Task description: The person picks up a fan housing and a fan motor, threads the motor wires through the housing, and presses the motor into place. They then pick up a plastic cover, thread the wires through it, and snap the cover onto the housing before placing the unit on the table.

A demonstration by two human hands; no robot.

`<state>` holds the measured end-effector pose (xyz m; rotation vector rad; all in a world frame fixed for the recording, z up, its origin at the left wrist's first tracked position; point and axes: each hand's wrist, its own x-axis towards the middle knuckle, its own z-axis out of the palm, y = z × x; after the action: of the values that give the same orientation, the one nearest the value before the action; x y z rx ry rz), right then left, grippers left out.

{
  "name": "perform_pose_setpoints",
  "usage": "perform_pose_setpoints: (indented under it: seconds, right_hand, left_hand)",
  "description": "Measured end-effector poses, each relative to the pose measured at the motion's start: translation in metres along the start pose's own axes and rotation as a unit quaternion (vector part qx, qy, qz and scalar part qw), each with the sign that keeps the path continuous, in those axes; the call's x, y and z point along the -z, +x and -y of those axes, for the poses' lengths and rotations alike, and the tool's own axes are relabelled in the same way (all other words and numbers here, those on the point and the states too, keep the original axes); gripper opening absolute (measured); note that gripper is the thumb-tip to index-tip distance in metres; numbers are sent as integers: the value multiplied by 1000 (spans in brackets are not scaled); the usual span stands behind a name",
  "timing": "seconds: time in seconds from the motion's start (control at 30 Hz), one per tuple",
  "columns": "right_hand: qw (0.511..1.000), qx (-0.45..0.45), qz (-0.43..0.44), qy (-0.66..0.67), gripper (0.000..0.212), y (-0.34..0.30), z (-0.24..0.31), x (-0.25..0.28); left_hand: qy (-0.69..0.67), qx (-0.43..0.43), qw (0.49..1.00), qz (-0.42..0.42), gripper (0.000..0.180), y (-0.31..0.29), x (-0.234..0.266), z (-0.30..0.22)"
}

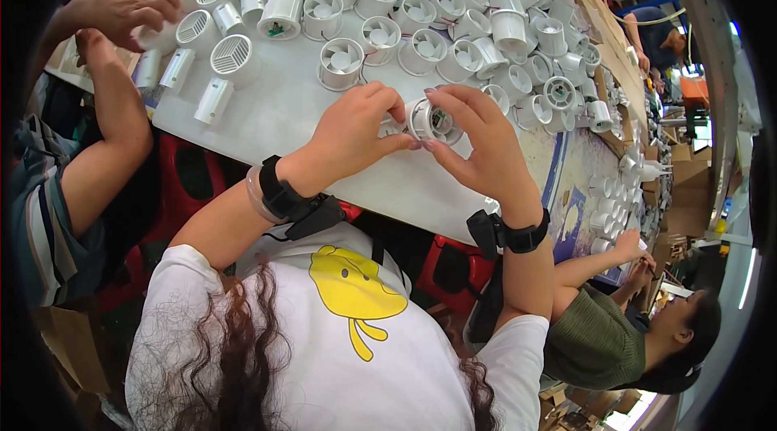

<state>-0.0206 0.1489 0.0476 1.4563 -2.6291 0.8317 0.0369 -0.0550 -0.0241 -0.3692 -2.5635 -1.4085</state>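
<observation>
A round white plastic fan housing (419,120) is held up over the near edge of the table, tilted so its open end shows some green circuit board inside. My right hand (484,140) curls around its right side, fingers above and thumb below. At its left side, my left hand (348,133) is closed, with index finger and thumb pinching near the rim. Part of what lies between those fingertips is hidden. Just beyond my left hand stands a white fan unit (340,63) with its blades facing up.
Many white fan units (421,10) crowd the far half of the white table (283,119). Grilled covers (235,57) and small white cylinders (214,101) lie at the left, near a co-worker's hand (137,10). Another person (599,334) works at the right. Red stools (457,269) stand below.
</observation>
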Motion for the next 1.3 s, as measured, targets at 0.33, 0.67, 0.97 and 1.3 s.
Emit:
perform_pose_setpoints:
  seconds: [0.33,0.67,0.97,1.3]
  right_hand:
    - [995,18,99,-8,50,6,0,13]
    - [986,25,163,-13,47,12,-3,22]
    - [990,14,139,-14,47,8,2,19]
    - [981,42,190,-22,52,8,-10,18]
  left_hand:
    - [21,-28,999,5,13,-7,1,-7]
    - [25,-61,998,-24,14,-13,-8,-4]
    - [129,-107,981,-96,17,-8,-18,-11]
    - [131,-119,983,-49,17,-11,-13,-12]
